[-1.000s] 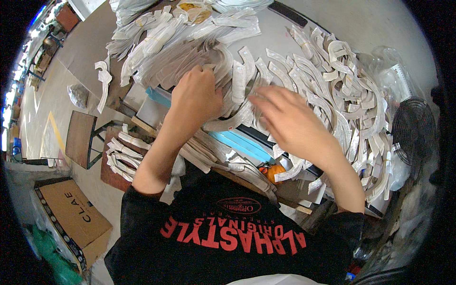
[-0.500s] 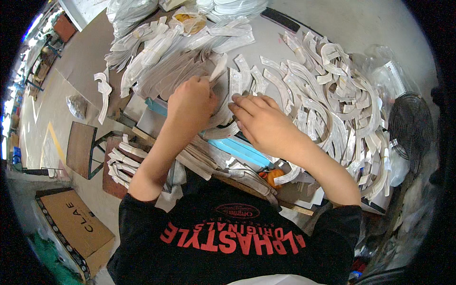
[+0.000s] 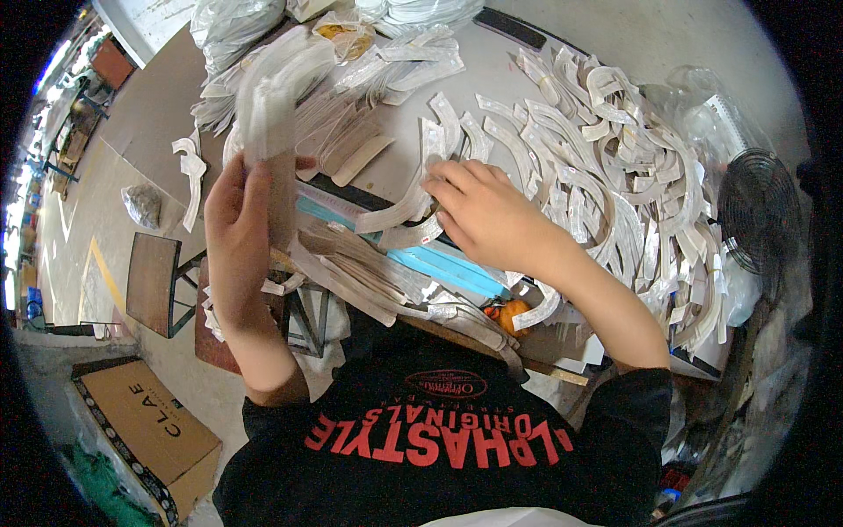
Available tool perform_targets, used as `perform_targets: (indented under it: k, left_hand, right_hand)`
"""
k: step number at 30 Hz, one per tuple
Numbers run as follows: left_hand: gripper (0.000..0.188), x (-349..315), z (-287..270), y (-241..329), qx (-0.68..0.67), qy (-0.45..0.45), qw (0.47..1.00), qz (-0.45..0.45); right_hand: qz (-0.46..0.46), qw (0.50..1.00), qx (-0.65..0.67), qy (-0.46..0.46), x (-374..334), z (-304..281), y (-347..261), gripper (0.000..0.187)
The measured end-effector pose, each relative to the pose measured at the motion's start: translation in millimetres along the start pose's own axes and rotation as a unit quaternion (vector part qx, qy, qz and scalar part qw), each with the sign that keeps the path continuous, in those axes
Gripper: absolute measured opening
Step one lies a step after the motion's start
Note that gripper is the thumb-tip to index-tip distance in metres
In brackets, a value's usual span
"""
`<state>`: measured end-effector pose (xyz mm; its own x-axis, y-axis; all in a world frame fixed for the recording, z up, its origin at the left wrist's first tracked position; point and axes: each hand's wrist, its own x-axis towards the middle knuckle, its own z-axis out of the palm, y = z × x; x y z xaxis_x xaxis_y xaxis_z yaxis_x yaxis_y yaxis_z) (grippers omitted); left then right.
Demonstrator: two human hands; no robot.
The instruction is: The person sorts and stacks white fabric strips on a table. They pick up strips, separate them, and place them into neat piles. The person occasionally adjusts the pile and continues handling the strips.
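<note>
Closed around a bundle of pale strips [image 3: 266, 101], the left hand [image 3: 235, 206] holds it upright over the near-left part of the table [image 3: 496, 70], its upper end standing free; blur hides how evenly the strips lie. The right hand [image 3: 492, 215] has its bent fingertips at a stack of curved strips [image 3: 408, 211]; whether it pinches or only touches them cannot be told. Good handling probably means a firm, even squeeze low on the bundle, so the free end does not flop or splay. It is best kept clear of the fanned strips [image 3: 342, 136] beside it, which could snag. Light pressure from the right fingertips should stop the curved stack sliding toward the light-blue panel [image 3: 452, 272].
</note>
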<state>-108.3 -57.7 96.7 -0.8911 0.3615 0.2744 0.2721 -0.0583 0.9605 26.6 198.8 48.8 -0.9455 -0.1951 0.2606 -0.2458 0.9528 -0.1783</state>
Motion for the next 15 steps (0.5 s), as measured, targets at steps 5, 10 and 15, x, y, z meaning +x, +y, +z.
perform_targets:
  k: [5,10,15]
  left_hand:
    - [0.033,-48,-15,-4,-0.109,0.011,0.992,-0.061]
    - [0.033,-104,13,-27,-0.167,-0.058,0.978,-0.113]
    - [0.052,-128,45,-37,-0.028,-0.131,0.990,-0.033]
  right_hand:
    - [0.008,0.999,0.034,0.039,-9,-23,-33,0.040]
    - [0.041,0.935,0.341,0.090,-31,-24,-89,0.052]
    - [0.141,0.852,0.476,0.167,-41,14,-114,0.053]
